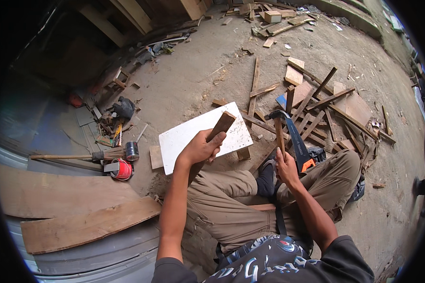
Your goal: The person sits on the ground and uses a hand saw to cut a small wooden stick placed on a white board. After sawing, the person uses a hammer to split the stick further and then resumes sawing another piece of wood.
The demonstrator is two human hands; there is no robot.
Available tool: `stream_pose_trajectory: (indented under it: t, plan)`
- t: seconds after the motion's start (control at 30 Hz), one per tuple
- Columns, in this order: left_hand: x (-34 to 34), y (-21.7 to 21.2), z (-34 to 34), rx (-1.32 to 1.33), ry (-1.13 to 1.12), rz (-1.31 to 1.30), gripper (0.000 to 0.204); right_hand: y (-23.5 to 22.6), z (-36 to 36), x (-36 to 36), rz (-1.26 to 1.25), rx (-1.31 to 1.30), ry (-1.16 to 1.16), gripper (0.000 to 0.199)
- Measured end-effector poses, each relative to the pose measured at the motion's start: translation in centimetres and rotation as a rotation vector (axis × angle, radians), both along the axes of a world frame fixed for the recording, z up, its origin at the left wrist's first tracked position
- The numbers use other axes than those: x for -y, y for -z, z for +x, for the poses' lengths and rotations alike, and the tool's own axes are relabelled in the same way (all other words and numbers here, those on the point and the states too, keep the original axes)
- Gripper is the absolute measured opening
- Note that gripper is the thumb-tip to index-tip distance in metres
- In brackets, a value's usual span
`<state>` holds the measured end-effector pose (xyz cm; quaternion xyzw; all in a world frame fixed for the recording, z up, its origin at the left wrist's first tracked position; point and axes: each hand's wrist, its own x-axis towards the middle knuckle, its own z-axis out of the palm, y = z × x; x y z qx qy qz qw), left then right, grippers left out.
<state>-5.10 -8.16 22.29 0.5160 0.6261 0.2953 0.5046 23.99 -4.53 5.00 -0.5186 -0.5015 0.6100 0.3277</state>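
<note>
The person sits on the dirt floor (193,80) with legs folded, working wood with a hammer. The left hand (200,148) is clenched around a dark wooden strip (220,126), holding it tilted so its upper end rises over the white board (189,134) that lies flat on the floor just ahead of the knees. The right hand (285,166) grips the wooden handle of a claw hammer (279,127), head up and raised above the lap, well apart from the strip. A handsaw with an orange grip (300,146) lies just beside that hand, its blade pointing away towards a scatter of wood offcuts (326,101).

By the look of it, the step in hand is readying the strip for a blow: the piece is held up but not yet braced against anything. The next move seems to call for a firm rest for the strip, fingers kept clear of the striking spot, and a short controlled swing from the right. Whether a nail sits in the strip cannot be told.

To the left lie a broom (75,155), a red tape reel (123,170) and broad planks (85,224).
</note>
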Motion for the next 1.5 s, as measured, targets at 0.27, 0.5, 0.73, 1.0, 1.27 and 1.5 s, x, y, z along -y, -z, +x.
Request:
stream_pose_trajectory:
  t: [0.27, 0.5, 0.73, 1.0, 1.27, 1.5]
  plan:
    - [-1.0, -12.6, -4.3, -0.344, 0.005, 0.474, 0.046, -1.3, 0.1, -0.1, 0.331, -0.233, -0.010, 0.034]
    - [-2.2, -17.5, -2.8, -0.299, -0.043, 1.065, 0.069, -7.6, -0.1, 0.5, 0.243, -0.467, -0.013, 0.028]
    - [-5.3, -13.6, 1.7, -0.161, -0.061, 1.138, 0.074, -18.6, 0.2, 2.2, 0.291, -0.753, -0.085, 0.023]
    - [-8.3, -13.0, 7.3, 0.301, 0.021, 1.270, 0.068, -20.5, 3.6, 3.1, 0.519, -0.699, -0.046, 0.022]
    - [-9.9, -5.0, 11.2, 0.502, -0.165, 1.034, 0.083, -19.8, 3.8, 4.3, 0.363, -0.652, 0.035, 0.025]
    - [-10.5, 7.5, 14.6, 0.455, -0.305, 1.011, 0.059, -20.0, 4.1, 5.9, 0.243, -0.542, 0.015, 0.053]
